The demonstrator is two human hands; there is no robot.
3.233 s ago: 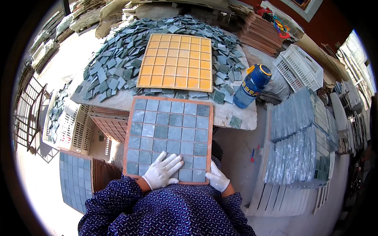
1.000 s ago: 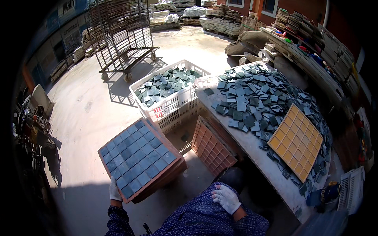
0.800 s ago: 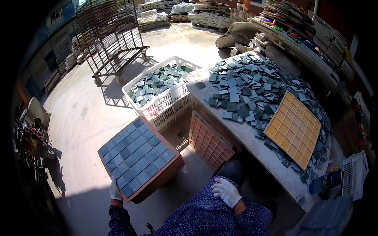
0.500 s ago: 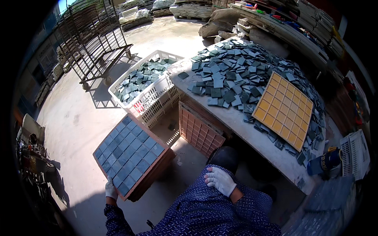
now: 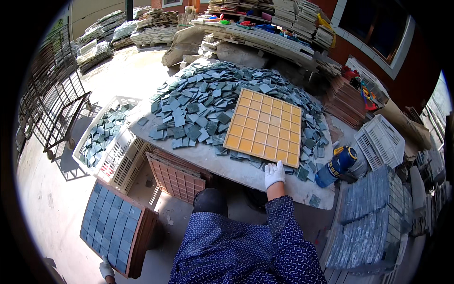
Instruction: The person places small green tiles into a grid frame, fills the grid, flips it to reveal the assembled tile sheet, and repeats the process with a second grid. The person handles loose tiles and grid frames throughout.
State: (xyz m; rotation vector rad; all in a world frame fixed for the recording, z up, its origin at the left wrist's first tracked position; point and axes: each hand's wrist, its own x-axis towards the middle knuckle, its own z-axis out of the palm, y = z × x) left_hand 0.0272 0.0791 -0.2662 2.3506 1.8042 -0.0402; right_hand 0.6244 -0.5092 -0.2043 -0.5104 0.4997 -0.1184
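Observation:
My right hand (image 5: 275,175), in a white glove with bare fingertips, reaches to the near edge of a yellow grid tray (image 5: 265,125). Its fingers are stretched out and spread, the tips at the rim; a firm grip does not show. The tray's square cells hold no tiles, and it lies tilted on a heap of dark grey-green stone tiles (image 5: 194,106). At the lower left, my left hand (image 5: 107,269) is beside the near corner of a tile-filled grid tray (image 5: 111,222), one finger extended towards its edge. That tray tops a stack of reddish-brown ones.
The heap covers a pale worktable (image 5: 156,137). Brown grid trays (image 5: 175,177) lean beneath its front edge. A white crate (image 5: 113,161) of tiles stands left of it. On the right are a blue bottle (image 5: 336,166), white baskets (image 5: 380,141) and wrapped tile stacks (image 5: 366,220).
My view has swung to the right. My right hand has left my lap and stretched forward to the yellow tray's near edge. My left hand stays by the tile-filled tray's corner.

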